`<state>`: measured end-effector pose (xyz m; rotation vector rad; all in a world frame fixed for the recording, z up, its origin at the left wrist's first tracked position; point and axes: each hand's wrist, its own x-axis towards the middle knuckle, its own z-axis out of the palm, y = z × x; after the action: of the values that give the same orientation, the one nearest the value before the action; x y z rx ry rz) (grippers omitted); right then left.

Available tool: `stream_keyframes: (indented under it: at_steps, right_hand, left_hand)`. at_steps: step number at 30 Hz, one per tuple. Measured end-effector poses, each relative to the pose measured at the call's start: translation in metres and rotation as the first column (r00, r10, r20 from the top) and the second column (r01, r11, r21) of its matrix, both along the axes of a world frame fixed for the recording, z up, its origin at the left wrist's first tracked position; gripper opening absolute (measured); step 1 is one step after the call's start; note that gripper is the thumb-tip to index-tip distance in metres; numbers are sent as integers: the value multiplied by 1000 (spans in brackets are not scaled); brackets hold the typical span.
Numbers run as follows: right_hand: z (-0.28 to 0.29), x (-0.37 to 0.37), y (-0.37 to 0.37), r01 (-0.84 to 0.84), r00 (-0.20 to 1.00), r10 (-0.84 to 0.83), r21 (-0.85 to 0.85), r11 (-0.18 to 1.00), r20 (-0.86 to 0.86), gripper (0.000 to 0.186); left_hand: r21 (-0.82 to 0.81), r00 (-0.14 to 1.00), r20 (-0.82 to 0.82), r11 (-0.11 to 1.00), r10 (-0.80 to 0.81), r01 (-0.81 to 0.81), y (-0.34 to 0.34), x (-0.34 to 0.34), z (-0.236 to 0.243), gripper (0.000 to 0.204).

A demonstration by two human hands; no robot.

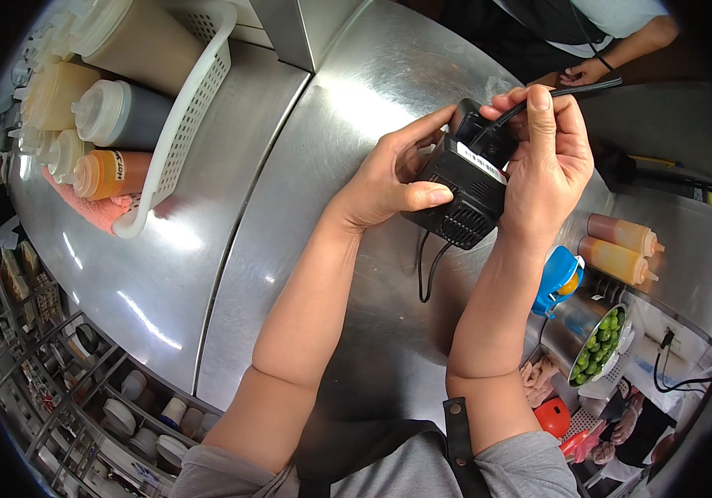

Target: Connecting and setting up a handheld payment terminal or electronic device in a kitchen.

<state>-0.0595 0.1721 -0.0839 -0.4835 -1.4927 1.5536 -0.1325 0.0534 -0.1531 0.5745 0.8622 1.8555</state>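
A black plastic device (pixel 460 195) with vent slots and a white barcode label is held above the steel counter. My left hand (pixel 393 178) grips its left side, thumb across the near face and fingers behind. Between the thumb and fingers of my right hand (pixel 548 162) is a black cable (pixel 592 86), which runs from the top of the device out to the upper right. The heel of my right hand is close to the device's right side. A thin black cord (pixel 424 286) hangs in a loop below it.
On the left, a white perforated basket (pixel 194 108) holds several sauce bottles over a pink cloth (pixel 82 203). Squeeze bottles (pixel 617 259), a blue tool (pixel 557 280) and a metal container of limes (pixel 572 324) are at the right. Other people stand at upper right and lower right.
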Motion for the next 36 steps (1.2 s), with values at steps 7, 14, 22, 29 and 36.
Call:
stream_keyframes:
  at_steps: [7, 14, 22, 29, 36]
  right_hand:
    - [4, 3, -2, -7, 999, 9, -48, 999, 46, 25]
    - [2, 2, -2, 21, 999, -20, -14, 1000, 36, 24]
    - [3, 6, 0, 5, 996, -1, -44, 999, 93, 24]
    - [4, 8, 2, 0, 997, 6, -82, 997, 74, 24]
    - [6, 12, 13, -186, 972, 188, -29, 982, 140, 25]
  left_hand:
    - [-10, 1000, -4, 1000, -5, 5, -1, 1, 1, 108]
    - [-2, 1000, -28, 1000, -11, 11, 1, 0, -3, 108]
    - [2, 999, -42, 1000, -11, 11, 1, 0, -3, 109]
    - [17, 999, -35, 1000, -13, 13, 2, 1, -5, 109]
    - [3, 1000, 4, 1000, -12, 12, -2, 1, -3, 106]
